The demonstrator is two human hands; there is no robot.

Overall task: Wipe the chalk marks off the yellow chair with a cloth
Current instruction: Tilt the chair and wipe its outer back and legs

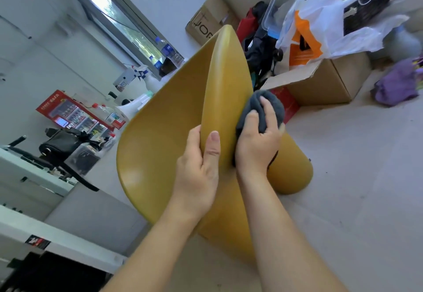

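The yellow chair (160, 131) stands on the floor (343, 177) near a cardboard box (332, 81), my left hand (199, 168) clamped on its back edge, my right hand (256, 145) gripping the grey cloth (272, 101) against it; pushing too hard could tip it.

Right of the right hand (256, 147) the floor (354, 177) lies open. Just beyond it a red crate (289, 105) and a cardboard box (332, 83) crowd in. Left of the left hand (196, 168), past the yellow chair (160, 131), a bench (27, 168) bars passage
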